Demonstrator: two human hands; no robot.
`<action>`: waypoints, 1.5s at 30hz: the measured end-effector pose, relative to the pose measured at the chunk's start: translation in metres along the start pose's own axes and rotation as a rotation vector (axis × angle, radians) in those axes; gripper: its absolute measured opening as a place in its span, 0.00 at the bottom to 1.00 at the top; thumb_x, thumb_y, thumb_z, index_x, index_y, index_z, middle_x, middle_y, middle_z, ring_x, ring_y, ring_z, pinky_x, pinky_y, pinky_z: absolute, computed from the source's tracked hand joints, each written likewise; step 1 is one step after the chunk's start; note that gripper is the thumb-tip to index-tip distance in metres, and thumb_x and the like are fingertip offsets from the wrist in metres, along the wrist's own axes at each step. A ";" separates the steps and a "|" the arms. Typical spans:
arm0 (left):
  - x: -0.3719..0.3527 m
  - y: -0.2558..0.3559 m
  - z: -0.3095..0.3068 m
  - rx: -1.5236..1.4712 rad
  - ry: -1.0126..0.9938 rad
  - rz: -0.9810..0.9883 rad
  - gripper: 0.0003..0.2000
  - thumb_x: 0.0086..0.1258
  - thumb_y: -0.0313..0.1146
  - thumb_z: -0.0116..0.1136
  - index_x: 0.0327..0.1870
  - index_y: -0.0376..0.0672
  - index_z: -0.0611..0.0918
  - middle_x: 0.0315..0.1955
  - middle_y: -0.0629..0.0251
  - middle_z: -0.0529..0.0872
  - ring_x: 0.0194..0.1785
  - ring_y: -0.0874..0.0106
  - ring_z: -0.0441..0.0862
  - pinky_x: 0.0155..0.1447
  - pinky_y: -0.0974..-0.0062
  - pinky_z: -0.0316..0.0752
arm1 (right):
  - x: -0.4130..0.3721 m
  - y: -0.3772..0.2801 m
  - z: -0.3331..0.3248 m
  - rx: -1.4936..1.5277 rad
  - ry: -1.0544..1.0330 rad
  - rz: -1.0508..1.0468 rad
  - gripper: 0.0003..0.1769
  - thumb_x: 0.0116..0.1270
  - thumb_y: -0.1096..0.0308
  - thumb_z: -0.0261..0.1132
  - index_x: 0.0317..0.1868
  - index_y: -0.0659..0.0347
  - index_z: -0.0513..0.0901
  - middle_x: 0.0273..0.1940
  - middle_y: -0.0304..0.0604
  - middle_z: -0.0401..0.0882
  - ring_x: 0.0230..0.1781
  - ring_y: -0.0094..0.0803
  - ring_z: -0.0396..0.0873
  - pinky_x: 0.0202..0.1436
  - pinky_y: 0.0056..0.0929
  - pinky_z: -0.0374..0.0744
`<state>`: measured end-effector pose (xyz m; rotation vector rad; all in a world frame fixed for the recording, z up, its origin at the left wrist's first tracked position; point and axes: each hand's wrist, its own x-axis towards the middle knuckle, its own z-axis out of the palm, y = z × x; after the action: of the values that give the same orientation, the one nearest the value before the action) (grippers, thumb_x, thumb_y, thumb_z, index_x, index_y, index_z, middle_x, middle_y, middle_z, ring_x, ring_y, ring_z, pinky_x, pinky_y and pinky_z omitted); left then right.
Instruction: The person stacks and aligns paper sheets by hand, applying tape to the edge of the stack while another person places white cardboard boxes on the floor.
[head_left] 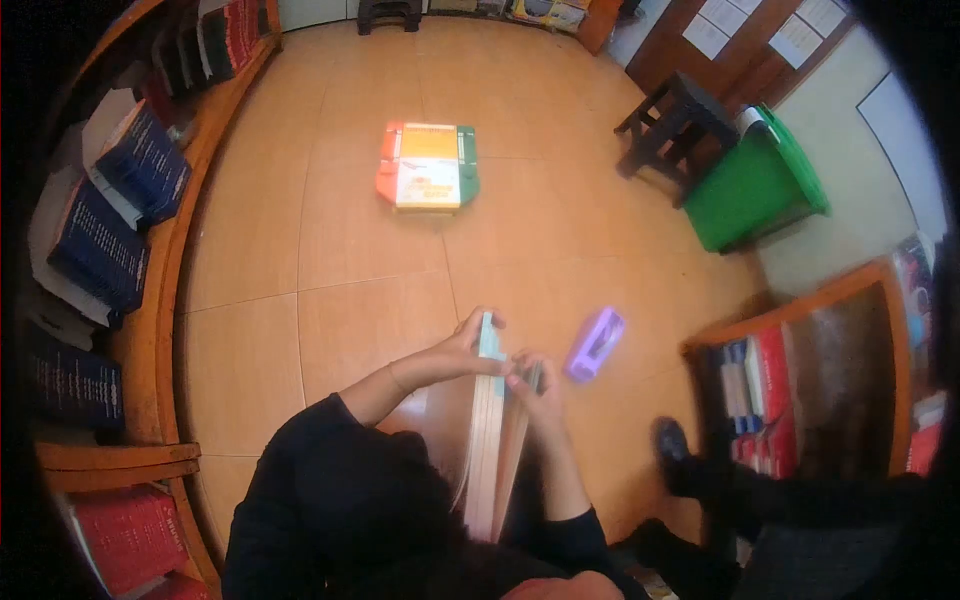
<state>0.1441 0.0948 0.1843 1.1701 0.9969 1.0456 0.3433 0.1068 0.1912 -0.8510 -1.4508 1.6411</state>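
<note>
A thick book (485, 440) stands on edge close to my body, its long pale side facing up. At its far end is a pale blue-green strip (490, 345). My left hand (462, 345) is closed around the far left corner, fingers at the strip. On the right side, my right hand (540, 388) grips the book, thumb and fingertips close to the strip. A purple tape dispenser (597, 345) lies on the floor, right of my right hand and apart from it.
An orange, white and green box (428, 165) sits ahead on the tiled floor (350, 260). Bookshelves (190, 240) line the left. On the right are a dark stool (680, 125), a green bin (755, 190) and a low bookcase (800, 310). Another person's shoe (672, 440) shows at lower right.
</note>
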 end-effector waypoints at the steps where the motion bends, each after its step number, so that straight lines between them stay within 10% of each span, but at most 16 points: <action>1: 0.000 -0.001 -0.001 0.007 -0.003 0.004 0.37 0.55 0.43 0.72 0.62 0.46 0.62 0.56 0.65 0.63 0.66 0.70 0.58 0.68 0.68 0.57 | 0.000 0.000 0.000 0.000 -0.004 0.001 0.16 0.61 0.71 0.69 0.42 0.57 0.69 0.48 0.41 0.69 0.54 0.28 0.67 0.60 0.30 0.66; 45: -0.003 0.005 0.001 -0.032 0.019 -0.003 0.38 0.54 0.44 0.73 0.61 0.46 0.63 0.57 0.59 0.63 0.65 0.65 0.59 0.67 0.69 0.58 | -0.003 -0.005 0.004 0.102 0.014 0.036 0.12 0.65 0.72 0.64 0.45 0.58 0.70 0.45 0.38 0.72 0.51 0.25 0.69 0.58 0.27 0.67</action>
<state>0.1436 0.0918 0.1891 1.1339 0.9928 1.0683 0.3418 0.1031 0.1966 -0.8339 -1.3377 1.7168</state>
